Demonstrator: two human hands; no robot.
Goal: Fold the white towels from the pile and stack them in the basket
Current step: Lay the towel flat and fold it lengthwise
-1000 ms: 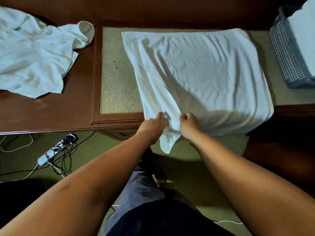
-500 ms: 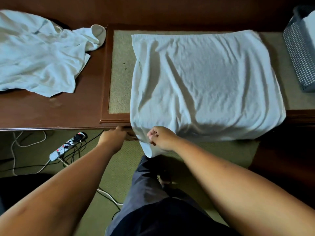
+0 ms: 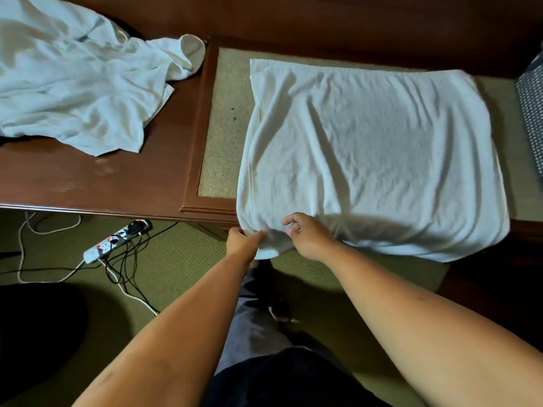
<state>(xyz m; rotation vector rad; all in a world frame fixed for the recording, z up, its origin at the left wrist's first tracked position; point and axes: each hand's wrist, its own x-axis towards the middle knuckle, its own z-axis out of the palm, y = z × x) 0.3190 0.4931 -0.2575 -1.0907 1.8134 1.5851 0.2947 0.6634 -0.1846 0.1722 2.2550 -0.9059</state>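
Note:
A white towel (image 3: 379, 154) lies spread flat on the padded desk top, its near edge hanging over the front. My left hand (image 3: 244, 242) pinches the towel's near left corner at the desk edge. My right hand (image 3: 308, 235) sits just to the right of it, fingers curled on the same hanging edge. The pile of white towels (image 3: 79, 83) lies rumpled on the brown desk at the far left. Only a sliver of the grey perforated basket (image 3: 533, 113) shows at the right edge.
The wooden desk (image 3: 97, 183) has a raised frame around a beige pad (image 3: 226, 127). Below on the green carpet lie a power strip (image 3: 114, 242) and tangled cables. My legs are under the desk edge. A dark shape fills the lower left.
My left hand came back from the desk edge to the towel's corner. The towel's left side has been pulled straighter. The view shifted left, pushing the basket nearly out of frame.

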